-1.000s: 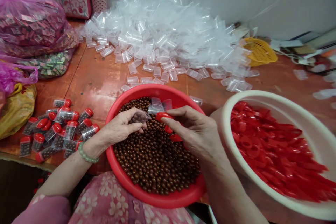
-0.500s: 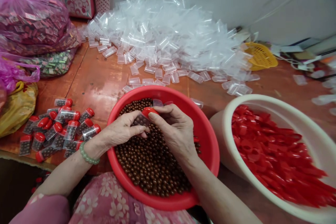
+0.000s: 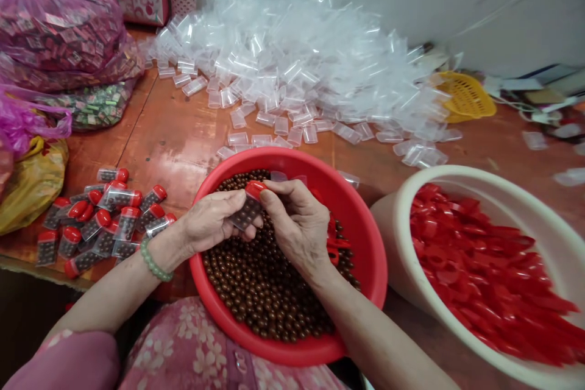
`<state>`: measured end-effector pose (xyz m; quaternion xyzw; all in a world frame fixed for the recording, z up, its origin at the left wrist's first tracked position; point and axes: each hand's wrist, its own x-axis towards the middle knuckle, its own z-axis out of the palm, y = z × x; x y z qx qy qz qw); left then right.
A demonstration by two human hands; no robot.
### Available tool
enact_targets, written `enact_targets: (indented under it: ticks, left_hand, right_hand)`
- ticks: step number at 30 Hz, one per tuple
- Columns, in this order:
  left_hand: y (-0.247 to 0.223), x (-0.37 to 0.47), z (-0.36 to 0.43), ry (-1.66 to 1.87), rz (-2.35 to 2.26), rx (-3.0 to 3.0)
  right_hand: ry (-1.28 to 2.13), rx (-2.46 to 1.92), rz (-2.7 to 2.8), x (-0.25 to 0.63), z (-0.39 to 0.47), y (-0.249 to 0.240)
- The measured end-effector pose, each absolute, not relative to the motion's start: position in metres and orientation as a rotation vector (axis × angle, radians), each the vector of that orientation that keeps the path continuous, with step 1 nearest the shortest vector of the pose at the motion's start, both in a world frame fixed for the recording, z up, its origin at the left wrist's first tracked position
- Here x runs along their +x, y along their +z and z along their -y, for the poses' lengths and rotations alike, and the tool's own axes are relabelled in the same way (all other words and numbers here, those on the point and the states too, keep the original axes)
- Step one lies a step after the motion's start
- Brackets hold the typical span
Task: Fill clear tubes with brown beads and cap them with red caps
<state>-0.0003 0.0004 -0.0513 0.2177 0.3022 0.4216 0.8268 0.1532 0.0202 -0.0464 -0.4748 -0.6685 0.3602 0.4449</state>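
Note:
My left hand (image 3: 212, 222) is closed around a small clear container (image 3: 245, 213) filled with brown balls and topped with a red cap (image 3: 255, 189). The fingertips of my right hand (image 3: 299, 225) pinch that cap from the right side. Both hands are above a red basin (image 3: 365, 219), which holds many brown balls (image 3: 269, 292). Some red cap pieces (image 3: 336, 244) lie on the balls, partly hidden behind my right hand. Filled, red-capped containers (image 3: 125, 223) are heaped on the table to the left of the basin.
A white tub (image 3: 491, 177) of red caps (image 3: 475, 274) stands at the right. Clear containers (image 3: 292, 67) are piled along the wall, beside a yellow basket (image 3: 466, 97). Filled pink bags (image 3: 59, 30) and a yellow bag (image 3: 34, 183) lie at the left.
The held container has tilted more upright and shows more of its body. My right hand has shifted slightly, uncovering more red pieces in the basin. The view has moved a little.

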Motion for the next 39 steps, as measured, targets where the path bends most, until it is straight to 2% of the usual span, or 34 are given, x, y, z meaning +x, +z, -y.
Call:
enact_targets:
  ticks: [6,12,23,31,39]
  left_hand:
    - [-0.052,-0.002,-0.004,0.933,-0.663,0.373]
    - [-0.052,0.001,-0.004,0.923,-0.671,0.456]
    - [-0.044,0.004,-0.009,0.744,-0.729,0.353]
    - [-0.042,0.029,0.004,1.123,-1.11,0.292]
    - [-0.048,0.02,0.036,1.163,-1.282,0.761]
  right_hand:
    - [0.467,-1.006,2.232,0.16,-0.025,-0.043]
    - [0.152,-1.007,2.286,0.156,-0.024,-0.043]
    - [0.071,-0.774,2.392,0.157,-0.022,-0.041]
    - [0.008,-0.725,2.473,0.157,-0.015,-0.044]
    - [-0.066,-0.616,2.393,0.153,0.004,-0.038]
